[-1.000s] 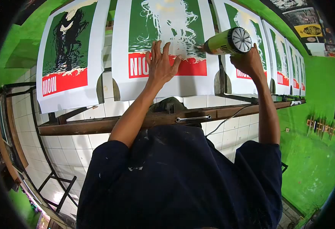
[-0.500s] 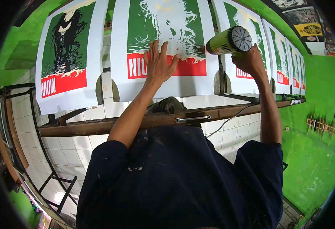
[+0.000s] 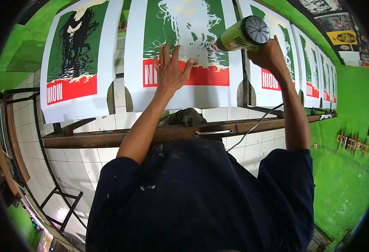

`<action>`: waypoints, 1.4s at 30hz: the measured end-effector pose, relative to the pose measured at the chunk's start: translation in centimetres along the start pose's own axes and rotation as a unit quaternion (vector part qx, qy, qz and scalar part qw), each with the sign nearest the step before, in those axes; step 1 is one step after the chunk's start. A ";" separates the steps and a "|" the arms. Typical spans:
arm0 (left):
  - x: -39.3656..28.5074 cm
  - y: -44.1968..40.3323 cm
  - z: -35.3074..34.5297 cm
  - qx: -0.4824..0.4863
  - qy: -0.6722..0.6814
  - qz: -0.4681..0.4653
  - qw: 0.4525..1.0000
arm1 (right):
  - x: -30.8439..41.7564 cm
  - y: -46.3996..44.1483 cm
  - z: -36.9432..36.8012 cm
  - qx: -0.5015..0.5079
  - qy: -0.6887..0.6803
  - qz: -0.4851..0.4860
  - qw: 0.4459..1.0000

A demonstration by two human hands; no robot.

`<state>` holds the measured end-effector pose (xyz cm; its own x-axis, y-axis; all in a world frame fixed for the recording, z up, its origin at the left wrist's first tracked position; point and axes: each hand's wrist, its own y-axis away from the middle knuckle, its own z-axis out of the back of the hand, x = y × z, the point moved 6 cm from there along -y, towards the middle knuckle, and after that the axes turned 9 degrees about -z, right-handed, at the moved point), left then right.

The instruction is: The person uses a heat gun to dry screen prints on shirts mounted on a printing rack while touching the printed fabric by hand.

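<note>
My left hand (image 3: 171, 72) rests with fingers spread on the middle printed sheet (image 3: 184, 97), over the boundary of its green area and red band. White lettering on the band is partly hidden by the hand. In my right hand (image 3: 269, 58) is a green heat gun (image 3: 242, 34) with a black, slotted round back. Its nozzle points left over the right part of the middle print. The grip is mostly hidden behind my fingers, which are closed round it.
A sheet with a black figure (image 3: 76, 63) lies at left; more printed sheets (image 3: 271, 95) run off to the right. A brown metal rail (image 3: 167, 135) crosses in front, bearing a wrench (image 3: 213, 133). A cable (image 3: 256, 127) hangs near my right arm. Green wall (image 3: 340, 168) stands at right.
The heat gun and my right hand have moved up and slightly left. My left hand has shifted slightly left on the sheet, its fingers still spread.
</note>
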<state>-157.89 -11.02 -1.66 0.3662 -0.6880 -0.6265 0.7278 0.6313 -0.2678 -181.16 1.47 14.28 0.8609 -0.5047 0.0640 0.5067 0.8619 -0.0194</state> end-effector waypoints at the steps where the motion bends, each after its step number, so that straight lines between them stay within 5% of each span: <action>1: 0.1 -0.1 0.1 -0.007 -0.004 0.001 1.000 | 0.1 -0.5 -0.2 0.018 0.012 -0.018 1.000; 20: 2.9 1.4 4.0 -0.065 -0.055 0.028 0.996 | 5.8 -4.8 -1.7 0.043 -0.039 0.051 0.997; 23: 2.9 1.2 3.9 -0.063 -0.057 0.030 0.996 | 5.3 -5.0 -1.3 -0.030 -0.011 0.040 0.999; 32: 2.5 1.0 3.2 -0.057 -0.048 0.026 0.997 | 4.3 -5.4 -1.0 -0.006 0.044 0.003 0.999; 35: 2.4 0.9 2.8 -0.055 -0.024 0.015 0.998 | 4.5 -5.1 -0.4 0.005 -0.062 0.015 0.998; 42: 2.1 0.8 2.4 -0.041 -0.029 0.021 0.999 | 3.5 -7.7 -1.1 0.025 -0.063 -0.026 0.997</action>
<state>-155.16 -12.85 -1.37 0.4293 -0.6789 -0.5956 0.6625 0.6850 -0.3032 -181.99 -7.00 13.53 0.8201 -0.5405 0.1879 0.5442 0.8382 0.0364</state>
